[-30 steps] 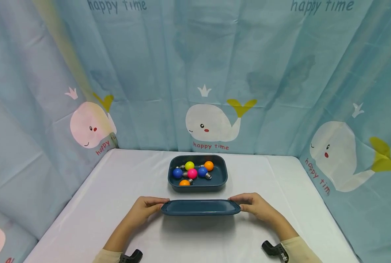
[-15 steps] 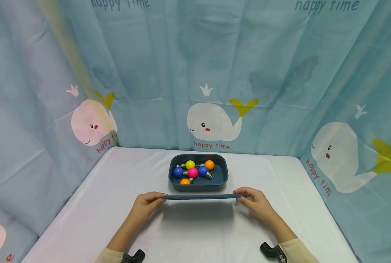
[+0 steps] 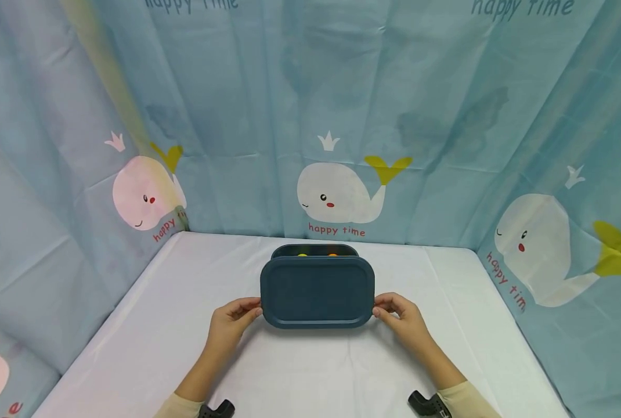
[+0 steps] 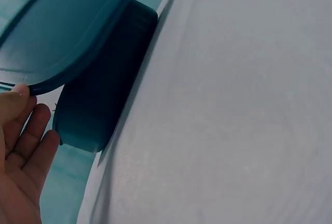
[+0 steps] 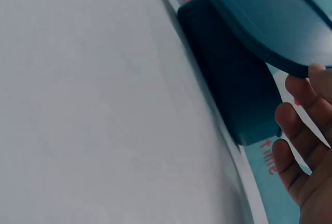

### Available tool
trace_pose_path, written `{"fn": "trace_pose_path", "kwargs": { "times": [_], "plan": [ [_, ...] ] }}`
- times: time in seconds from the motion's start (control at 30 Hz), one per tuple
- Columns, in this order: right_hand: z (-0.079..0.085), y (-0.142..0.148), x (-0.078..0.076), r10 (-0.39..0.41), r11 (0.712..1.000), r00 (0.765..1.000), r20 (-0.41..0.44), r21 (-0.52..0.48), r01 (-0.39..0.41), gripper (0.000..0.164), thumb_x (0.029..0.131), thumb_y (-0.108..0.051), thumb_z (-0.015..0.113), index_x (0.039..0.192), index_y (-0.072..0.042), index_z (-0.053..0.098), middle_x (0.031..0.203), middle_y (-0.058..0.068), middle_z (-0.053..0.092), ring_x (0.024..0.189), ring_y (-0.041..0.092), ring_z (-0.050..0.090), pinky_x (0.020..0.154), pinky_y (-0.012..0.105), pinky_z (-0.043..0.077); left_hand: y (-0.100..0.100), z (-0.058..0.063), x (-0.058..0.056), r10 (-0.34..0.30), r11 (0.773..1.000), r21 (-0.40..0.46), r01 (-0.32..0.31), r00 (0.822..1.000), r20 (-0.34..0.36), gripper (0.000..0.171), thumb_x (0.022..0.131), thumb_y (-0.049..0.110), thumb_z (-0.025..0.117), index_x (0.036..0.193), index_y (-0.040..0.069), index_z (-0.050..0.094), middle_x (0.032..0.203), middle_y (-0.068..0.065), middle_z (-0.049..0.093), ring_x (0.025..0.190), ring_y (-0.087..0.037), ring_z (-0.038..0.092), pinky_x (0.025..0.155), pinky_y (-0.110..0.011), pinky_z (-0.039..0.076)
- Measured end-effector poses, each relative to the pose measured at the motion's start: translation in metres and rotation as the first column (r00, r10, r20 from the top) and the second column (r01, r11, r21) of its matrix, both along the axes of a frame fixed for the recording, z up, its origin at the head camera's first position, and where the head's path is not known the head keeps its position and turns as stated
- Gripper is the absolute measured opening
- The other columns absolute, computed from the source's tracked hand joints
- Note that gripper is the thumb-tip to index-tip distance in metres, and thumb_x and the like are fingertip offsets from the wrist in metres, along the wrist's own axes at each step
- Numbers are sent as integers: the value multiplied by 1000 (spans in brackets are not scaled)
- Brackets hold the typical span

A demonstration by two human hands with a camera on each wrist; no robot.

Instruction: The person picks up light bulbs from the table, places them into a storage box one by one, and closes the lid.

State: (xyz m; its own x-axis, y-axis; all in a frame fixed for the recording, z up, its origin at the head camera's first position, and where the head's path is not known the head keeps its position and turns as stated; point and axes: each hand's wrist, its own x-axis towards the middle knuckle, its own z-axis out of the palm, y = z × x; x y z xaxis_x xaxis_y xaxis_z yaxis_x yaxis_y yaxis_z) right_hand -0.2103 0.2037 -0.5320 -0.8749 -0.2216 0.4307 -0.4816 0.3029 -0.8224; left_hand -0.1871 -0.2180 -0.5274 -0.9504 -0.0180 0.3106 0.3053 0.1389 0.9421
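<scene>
A dark blue rectangular lid (image 3: 317,290) with rounded corners is held up by both hands, its broad face towards the head camera. My left hand (image 3: 229,322) pinches the lid's left edge between thumb and fingers. At the opposite edge, my right hand (image 3: 400,319) pinches it the same way. Behind and below the lid stands a matching dark blue box (image 3: 316,250). Only its far rim and the tops of a yellow bulb (image 3: 302,255) and an orange bulb (image 3: 333,254) show; the lid hides the others. Both wrist views show the lid over the box's near side.
A white cloth covers the table (image 3: 310,371). Behind it and along both sides hangs a light blue curtain (image 3: 237,116) printed with whales. Black devices (image 3: 426,404) are strapped to both wrists.
The lid has turned from nearly flat, through edge-on, to face the head camera. Both hands have moved slightly forward, and the lid now covers most of the box from view.
</scene>
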Motion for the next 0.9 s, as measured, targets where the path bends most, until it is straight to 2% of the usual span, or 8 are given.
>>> {"fn": "trace_pose_path", "kwargs": {
  "times": [0.13,0.33,0.53,0.67,0.77,0.9],
  "plan": [
    [9,-6,7,-21,999,999,48,-27,22,25,93,2,71,118,-2,67,92,15,74,83,21,70,76,25,56,2,-1,0,-16,999,29,16,1000,-26,25,89,4,78,113,-2,76,112,-21,75,98,-11,74,84,-25,62],
    [30,-13,18,-13,999,999,51,-36,15,36,95,0,70,130,1,63,96,13,74,85,18,68,76,27,56,1,-5,-2,-51,999,0,51,996,-68,30,90,2,76,120,-3,73,114,-23,73,101,-11,74,86,-24,61],
    [26,-11,16,22,999,1000,11,-30,-21,48,92,3,73,138,2,59,99,14,73,86,21,67,76,26,56,0,-8,-3,-67,996,-61,60,991,-120,40,90,0,75,129,1,69,114,-20,72,104,-12,72,87,-23,60],
    [23,-8,14,57,998,998,2,-25,-57,60,87,5,77,142,2,54,102,14,71,90,30,65,76,30,57,-2,-9,-4,-114,986,-140,94,984,-140,47,89,2,77,134,2,67,119,-16,70,110,-18,70,95,-35,58],
    [23,-8,14,66,998,998,-7,-1,-66,67,84,5,80,145,2,52,104,12,70,95,34,64,81,35,58,-4,-9,-4,-155,972,-197,125,978,-142,54,86,4,80,138,4,64,121,-14,68,115,-19,68,100,-40,55],
    [26,-8,16,60,998,998,2,26,-60,71,82,3,83,146,2,52,107,10,71,105,30,65,97,34,52,-5,-8,-4,-182,959,-241,147,975,-128,63,84,7,83,143,6,60,126,-12,66,120,-15,66,105,-30,52]
  ]
}}
